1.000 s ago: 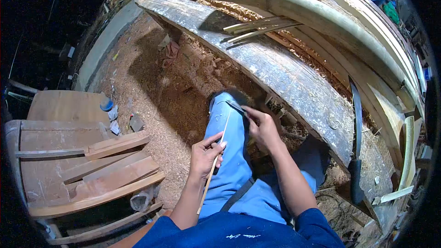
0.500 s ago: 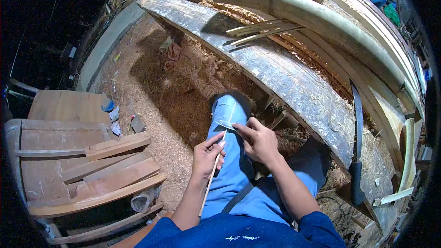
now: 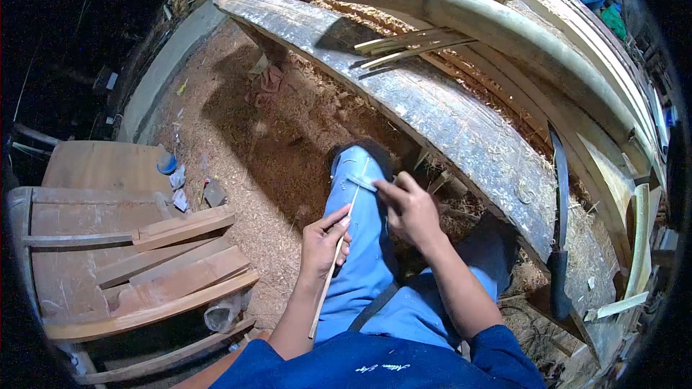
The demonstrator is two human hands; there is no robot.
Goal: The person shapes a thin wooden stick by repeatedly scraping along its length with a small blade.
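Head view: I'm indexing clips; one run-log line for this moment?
left hand: holds thin pale wooden strip over blue trouser leg | right hand: small flat metal blade across strip | long black-handled knife: on grey wooden plank

A white-lettered navy shirt [image 3: 317, 361] tops light-blue trousers [image 3: 369, 263].

The strip [image 3: 324, 295] is pale tan, the shirt [image 3: 447, 364] navy (white-lettered).
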